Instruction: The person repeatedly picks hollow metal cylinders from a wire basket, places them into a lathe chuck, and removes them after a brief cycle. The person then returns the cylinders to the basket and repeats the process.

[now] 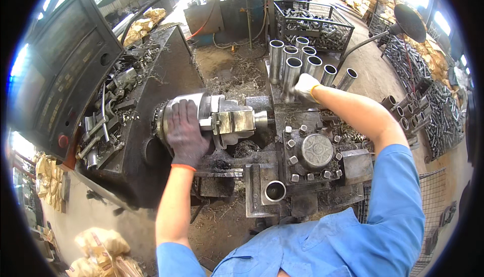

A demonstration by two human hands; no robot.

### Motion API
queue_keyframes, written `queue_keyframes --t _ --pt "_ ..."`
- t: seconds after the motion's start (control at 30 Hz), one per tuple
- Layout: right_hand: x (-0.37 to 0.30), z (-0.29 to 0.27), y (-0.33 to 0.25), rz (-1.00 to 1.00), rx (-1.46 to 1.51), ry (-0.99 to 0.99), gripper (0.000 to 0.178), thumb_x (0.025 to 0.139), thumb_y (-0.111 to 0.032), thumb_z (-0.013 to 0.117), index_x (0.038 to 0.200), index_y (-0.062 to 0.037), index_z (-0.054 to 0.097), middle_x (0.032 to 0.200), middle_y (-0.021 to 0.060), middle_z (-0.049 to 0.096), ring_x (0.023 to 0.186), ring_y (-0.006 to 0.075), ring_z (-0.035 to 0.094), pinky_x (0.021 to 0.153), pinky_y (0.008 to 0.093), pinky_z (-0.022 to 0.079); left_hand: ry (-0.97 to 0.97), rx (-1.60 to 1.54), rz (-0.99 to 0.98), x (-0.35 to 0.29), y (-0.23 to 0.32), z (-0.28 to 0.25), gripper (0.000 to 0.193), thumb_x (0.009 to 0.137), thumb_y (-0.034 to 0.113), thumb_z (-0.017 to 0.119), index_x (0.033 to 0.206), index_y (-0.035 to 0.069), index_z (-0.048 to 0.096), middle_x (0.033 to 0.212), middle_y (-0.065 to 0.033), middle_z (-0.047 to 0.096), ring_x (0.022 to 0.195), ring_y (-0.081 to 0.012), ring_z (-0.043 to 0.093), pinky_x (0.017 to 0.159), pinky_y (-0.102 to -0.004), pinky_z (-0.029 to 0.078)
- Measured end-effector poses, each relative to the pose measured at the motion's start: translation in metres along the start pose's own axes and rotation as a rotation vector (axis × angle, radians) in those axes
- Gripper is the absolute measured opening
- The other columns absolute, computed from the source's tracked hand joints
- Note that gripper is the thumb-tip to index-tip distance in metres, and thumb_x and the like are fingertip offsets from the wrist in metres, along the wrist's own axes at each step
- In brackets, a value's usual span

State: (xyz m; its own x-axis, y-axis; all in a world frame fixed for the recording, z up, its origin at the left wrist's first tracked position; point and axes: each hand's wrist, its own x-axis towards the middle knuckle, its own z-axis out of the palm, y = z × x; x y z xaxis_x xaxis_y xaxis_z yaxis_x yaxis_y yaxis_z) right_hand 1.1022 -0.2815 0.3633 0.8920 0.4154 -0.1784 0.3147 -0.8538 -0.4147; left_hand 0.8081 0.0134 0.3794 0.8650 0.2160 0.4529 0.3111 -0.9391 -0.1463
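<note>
My left hand (187,134), in a dark glove with an orange cuff, lies with fingers stretched over the round metal chuck (194,103) of a lathe. Jaws and a blocky metal fixture (236,120) stick out to the right of the chuck. My right hand (305,88), in a white glove, is closed at the lower part of an upright steel tube (292,70); its fingertips are partly hidden. Several similar open-ended tubes (313,65) stand close behind and beside it. One more short tube (275,191) stands upright nearer my body.
The bolted tool post (317,152) sits between my arms. Tools and metal bits lie on the headstock (113,110) at left. A lamp (409,23) on a bent arm reaches in at right, near more tubes (409,110). Behind stands a wire bin (313,27) of metal parts.
</note>
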Motion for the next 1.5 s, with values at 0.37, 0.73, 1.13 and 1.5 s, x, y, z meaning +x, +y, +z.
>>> queue_keyframes --t 0.37,0.73,1.13,1.5 --pt "-0.003 -0.007 -0.08 -0.266 0.114 -0.388 0.07 0.089 -0.014 0.065 0.157 -0.0092 0.05 0.114 0.0152 0.076 0.072 0.0191 0.071 0.053 0.0274 0.058 -0.589 -0.043 0.108 0.093 -0.006 -0.035 0.099 0.065 0.037 0.092 0.151 0.011 0.051 0.155 -0.0127 0.056 0.142 -0.0367 0.053 0.118 -0.0459 0.048" --pt "-0.004 0.052 -0.063 -0.243 0.156 -0.839 0.027 0.079 -0.012 0.076 0.102 0.0028 0.076 0.083 0.0142 0.074 0.076 0.021 0.072 0.062 0.0351 0.059 0.19 -0.15 0.022 0.009 -0.019 0.04 0.097 0.08 0.036 0.079 0.164 0.013 0.037 0.163 -0.0126 0.047 0.154 -0.0325 0.039 0.131 -0.0488 0.024" --pt "0.039 0.053 -0.068 -0.072 0.122 -1.221 0.041 0.092 -0.022 0.083 0.12 0.0054 0.073 0.119 0.0216 0.075 0.104 0.0322 0.078 0.088 0.0413 0.067 0.137 -0.138 0.004 0.014 -0.018 0.036 0.082 0.08 0.029 0.079 0.155 0.012 0.049 0.158 -0.0091 0.052 0.15 -0.0306 0.045 0.128 -0.0489 0.029" --pt "-0.022 0.004 -0.046 -0.547 -0.603 -0.442 0.054 0.066 -0.041 0.088 0.099 0.0004 0.078 0.087 0.0196 0.078 0.076 0.0359 0.075 0.072 0.0468 0.06 0.145 -0.177 -0.003 0.013 -0.018 0.035 0.08 0.083 0.036 0.075 0.155 0.01 0.049 0.157 -0.0107 0.052 0.151 -0.03 0.043 0.133 -0.0496 0.022"
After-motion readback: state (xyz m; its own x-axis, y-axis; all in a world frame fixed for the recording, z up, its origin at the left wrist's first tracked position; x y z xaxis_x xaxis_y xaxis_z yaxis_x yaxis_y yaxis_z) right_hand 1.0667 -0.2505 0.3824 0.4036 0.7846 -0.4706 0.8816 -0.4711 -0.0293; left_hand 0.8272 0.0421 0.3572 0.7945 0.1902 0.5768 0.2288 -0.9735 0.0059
